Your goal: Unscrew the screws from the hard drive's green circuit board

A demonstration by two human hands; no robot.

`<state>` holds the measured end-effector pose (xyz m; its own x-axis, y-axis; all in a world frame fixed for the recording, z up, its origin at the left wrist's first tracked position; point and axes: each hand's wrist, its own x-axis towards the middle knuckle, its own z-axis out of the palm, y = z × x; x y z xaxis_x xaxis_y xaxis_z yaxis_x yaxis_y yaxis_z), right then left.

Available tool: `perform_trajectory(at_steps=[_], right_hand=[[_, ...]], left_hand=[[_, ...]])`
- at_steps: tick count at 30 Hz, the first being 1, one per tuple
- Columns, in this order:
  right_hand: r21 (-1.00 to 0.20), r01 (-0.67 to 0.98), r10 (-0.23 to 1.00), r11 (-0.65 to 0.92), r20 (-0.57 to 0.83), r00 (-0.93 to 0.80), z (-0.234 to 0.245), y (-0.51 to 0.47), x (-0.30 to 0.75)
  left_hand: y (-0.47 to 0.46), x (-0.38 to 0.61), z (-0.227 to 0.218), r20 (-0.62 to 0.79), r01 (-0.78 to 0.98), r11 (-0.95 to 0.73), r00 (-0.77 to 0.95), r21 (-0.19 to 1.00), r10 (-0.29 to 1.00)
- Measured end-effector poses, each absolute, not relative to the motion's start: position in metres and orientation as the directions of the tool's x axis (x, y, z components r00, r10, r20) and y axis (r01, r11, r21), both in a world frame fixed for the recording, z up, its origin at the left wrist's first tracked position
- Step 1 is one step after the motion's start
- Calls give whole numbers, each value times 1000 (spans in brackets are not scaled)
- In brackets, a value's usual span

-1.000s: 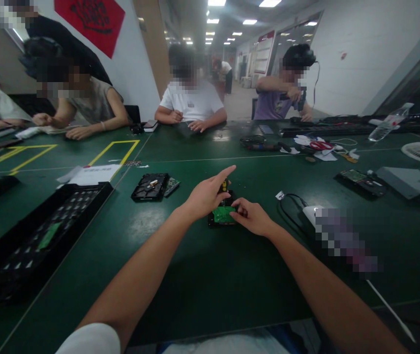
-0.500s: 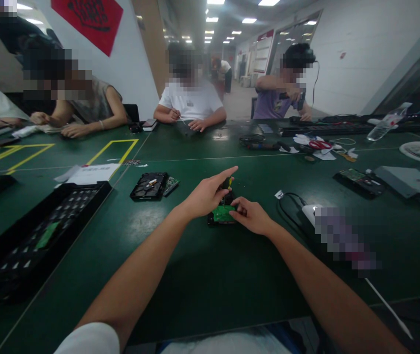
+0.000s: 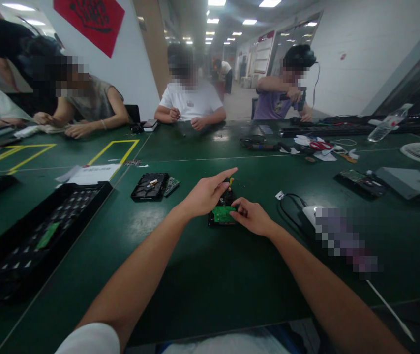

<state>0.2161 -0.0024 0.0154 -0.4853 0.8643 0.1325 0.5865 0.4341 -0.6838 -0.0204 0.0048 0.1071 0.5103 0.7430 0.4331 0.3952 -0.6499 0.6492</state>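
Note:
A black hard drive with a green circuit board (image 3: 222, 215) lies on the green table (image 3: 210, 275) in front of me. My left hand (image 3: 205, 195) is wrapped round a small screwdriver with a yellow and black handle (image 3: 228, 183), held upright over the drive's far end, the index finger stretched out. My right hand (image 3: 253, 216) presses on the drive's right edge, fingers curled against the board.
A second opened hard drive (image 3: 150, 186) with a loose board lies to the left. A long black tray (image 3: 36, 236) fills the left side. Cables and a white device (image 3: 308, 211) sit to the right. Other people work along the far edge.
My hands stay on the drive; the screwdriver handle shifts only slightly. The people across the table move their hands a little.

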Motion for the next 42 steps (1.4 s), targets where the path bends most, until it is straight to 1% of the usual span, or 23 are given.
perform_trajectory(at_steps=[8, 11, 19, 25, 33, 42], right_hand=[[-687, 588, 870, 427, 134, -475, 15, -2, 215], [-690, 587, 870, 423, 127, -477, 14, -3, 216], [-708, 572, 866, 413, 110, -488, 15, -3, 217], [-703, 575, 865, 418, 114, -489, 16, -2, 216], [-703, 578, 870, 414, 118, -480, 15, -2, 217], [-702, 579, 869, 415, 116, -481, 13, -1, 217]], left_hand=[[3, -18, 108, 443, 292, -619, 487, 729, 753], [4, -18, 107, 437, 281, -603, 476, 747, 763], [4, -22, 108, 426, 394, -626, 485, 673, 763], [2, -22, 111, 404, 366, -599, 484, 712, 776], [3, -23, 112, 408, 347, -593, 477, 726, 778], [-2, -21, 120, 446, 432, -636, 466, 639, 764]])
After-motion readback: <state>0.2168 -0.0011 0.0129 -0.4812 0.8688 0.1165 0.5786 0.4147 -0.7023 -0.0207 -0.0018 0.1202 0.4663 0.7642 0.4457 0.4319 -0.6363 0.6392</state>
